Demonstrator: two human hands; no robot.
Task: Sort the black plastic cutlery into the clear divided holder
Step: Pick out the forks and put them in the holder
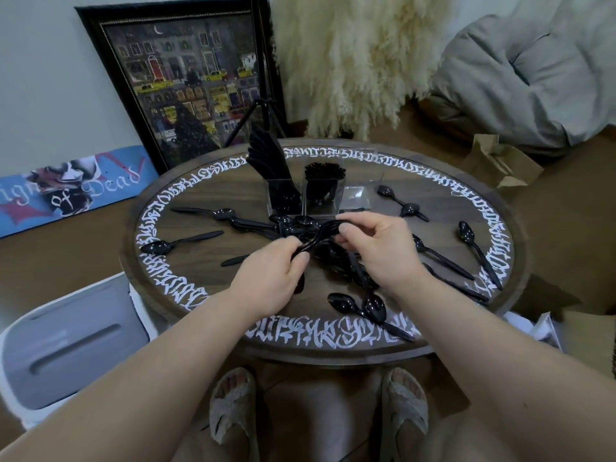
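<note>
So both hands, left hand [266,278] and right hand [376,248], pinch glossy black plastic forks [316,236] mid-table, just in front of the clear divided holder [320,195] toward the round wooden table's [200,228] far edge.

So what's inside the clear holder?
The clear holder has black knives in its left part, more black cutlery in the middle and nothing visible on the right. Their lower ends blur together.

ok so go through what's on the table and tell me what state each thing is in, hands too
Clear divided plastic holder: upright; left compartment holds knives, middle is filled, right looks empty.
Black plastic knives: standing, fanned above the rim.
Loose black plastic spoons: lying scattered on the round wooden table.
Left hand: pinching a black plastic fork.
Right hand: pinching the same fork.
</note>
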